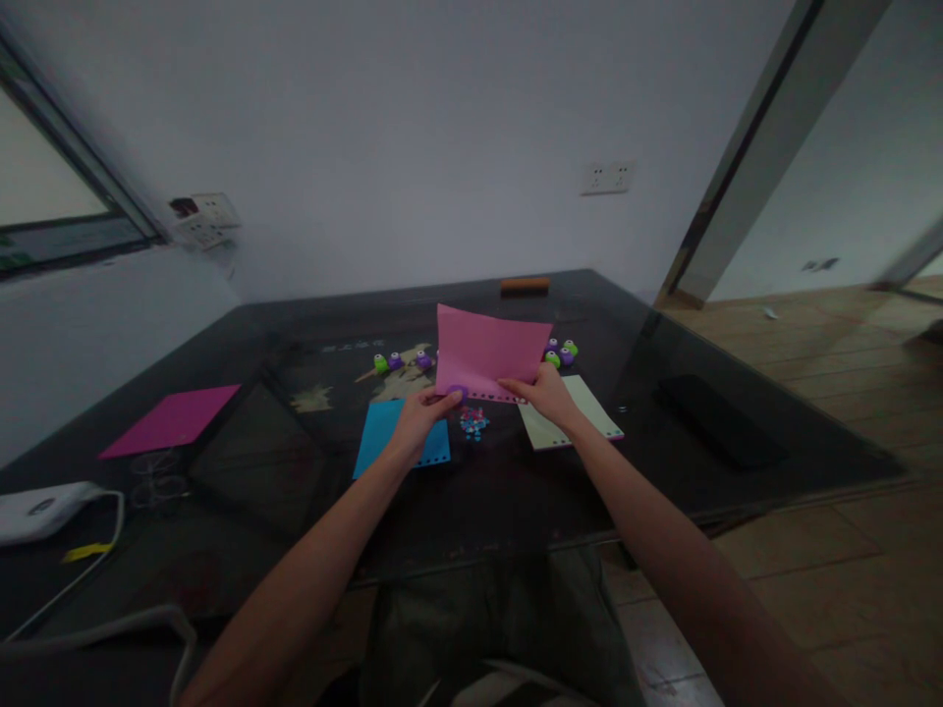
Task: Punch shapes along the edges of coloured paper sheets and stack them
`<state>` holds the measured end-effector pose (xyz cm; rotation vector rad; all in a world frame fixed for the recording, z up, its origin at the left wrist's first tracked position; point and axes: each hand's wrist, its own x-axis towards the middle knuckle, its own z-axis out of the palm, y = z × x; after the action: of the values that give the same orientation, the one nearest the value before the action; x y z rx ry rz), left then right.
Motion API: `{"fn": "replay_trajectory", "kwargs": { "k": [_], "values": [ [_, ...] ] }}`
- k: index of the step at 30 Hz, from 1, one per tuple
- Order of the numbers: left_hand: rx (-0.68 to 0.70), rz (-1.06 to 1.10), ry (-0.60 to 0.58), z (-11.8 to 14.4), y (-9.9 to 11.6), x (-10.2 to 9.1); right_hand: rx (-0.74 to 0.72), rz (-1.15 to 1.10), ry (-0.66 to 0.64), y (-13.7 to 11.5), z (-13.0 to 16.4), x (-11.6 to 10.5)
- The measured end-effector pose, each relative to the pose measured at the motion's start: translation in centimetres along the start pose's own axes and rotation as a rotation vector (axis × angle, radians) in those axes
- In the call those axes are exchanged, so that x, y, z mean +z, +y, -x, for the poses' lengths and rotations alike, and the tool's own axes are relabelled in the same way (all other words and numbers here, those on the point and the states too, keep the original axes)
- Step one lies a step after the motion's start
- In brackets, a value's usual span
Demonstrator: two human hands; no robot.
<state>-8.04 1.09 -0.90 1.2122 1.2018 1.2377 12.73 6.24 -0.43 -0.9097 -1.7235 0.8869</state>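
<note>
A pink sheet of paper (490, 349) is held up above the table, its lower edge lined with a row of small punched holes. My left hand (421, 417) is closed at the sheet's lower left corner, on a small purple craft punch (458, 394) that is partly covered by the fingers. At the lower right, my right hand (543, 391) pinches the same sheet. Below the sheet lies a little pile of pink and blue paper bits (473, 423). A blue sheet (379, 432) with edge holes lies under my left hand, and a pale yellow sheet (589, 412) beside my right.
Green and purple punches (396, 361) stand behind on the left, with more punches (566, 354) behind on the right. A magenta sheet (171, 420), a white device with a cable (45, 511), a dark flat case (718, 420) and a brown roll (525, 287) also lie on the table.
</note>
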Motion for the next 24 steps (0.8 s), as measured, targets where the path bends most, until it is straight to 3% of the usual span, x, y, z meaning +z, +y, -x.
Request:
{"fn": "replay_trajectory", "kwargs": {
  "k": [15, 24],
  "values": [
    [0.065, 0.038, 0.059, 0.0, -0.2, 0.4, -0.006, 0.018, -0.019, -0.3, 0.1, -0.1],
    [0.089, 0.052, 0.079, 0.2, -0.4, 1.1, -0.005, -0.048, 0.067, -0.5, 0.0, -0.2]
  ]
}}
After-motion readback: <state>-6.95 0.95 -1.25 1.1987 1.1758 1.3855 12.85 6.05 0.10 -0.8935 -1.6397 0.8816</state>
